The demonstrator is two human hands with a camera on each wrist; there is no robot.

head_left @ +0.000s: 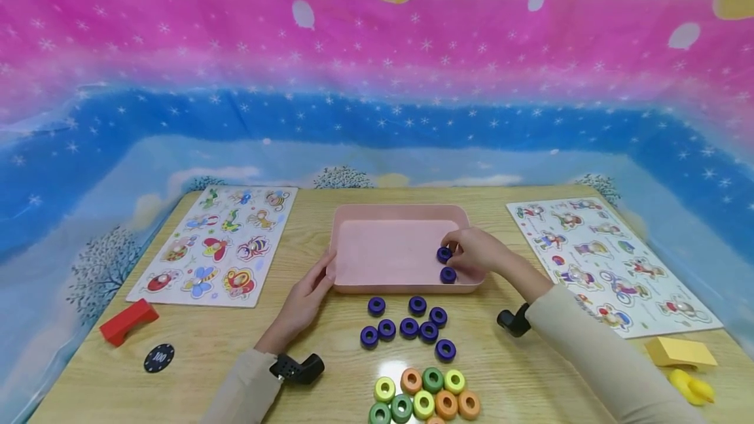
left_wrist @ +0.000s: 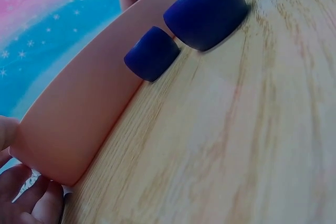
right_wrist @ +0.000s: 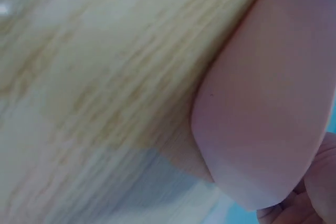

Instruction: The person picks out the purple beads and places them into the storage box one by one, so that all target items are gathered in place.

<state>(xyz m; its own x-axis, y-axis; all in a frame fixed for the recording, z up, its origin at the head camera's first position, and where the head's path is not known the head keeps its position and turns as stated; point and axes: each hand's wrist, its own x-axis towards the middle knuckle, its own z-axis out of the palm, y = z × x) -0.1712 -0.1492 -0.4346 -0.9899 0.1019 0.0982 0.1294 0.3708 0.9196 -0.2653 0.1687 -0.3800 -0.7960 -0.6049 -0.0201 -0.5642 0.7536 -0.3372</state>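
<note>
A shallow pink tray [head_left: 389, 254] sits on the table in the head view. My left hand [head_left: 305, 294] grips its front left corner; in the left wrist view the thumb and curled fingers [left_wrist: 47, 203] are around that corner. Inside the tray at the right, my right hand [head_left: 482, 254] pinches a dark blue bead [head_left: 444, 254] with a hole through it. A second blue bead [head_left: 448, 275] lies just in front of it in the tray. In the right wrist view the tray wall [right_wrist: 262, 93] hides the bead and most of the hand.
Several blue beads [head_left: 409, 328] lie in front of the tray, and nearer are green, yellow and orange beads [head_left: 446, 404]. Picture boards stand left [head_left: 220, 247] and right [head_left: 595, 247]. A red block [head_left: 128, 321], black chip [head_left: 159, 358], yellow block [head_left: 680, 352] and yellow duck [head_left: 690, 387] lie outward.
</note>
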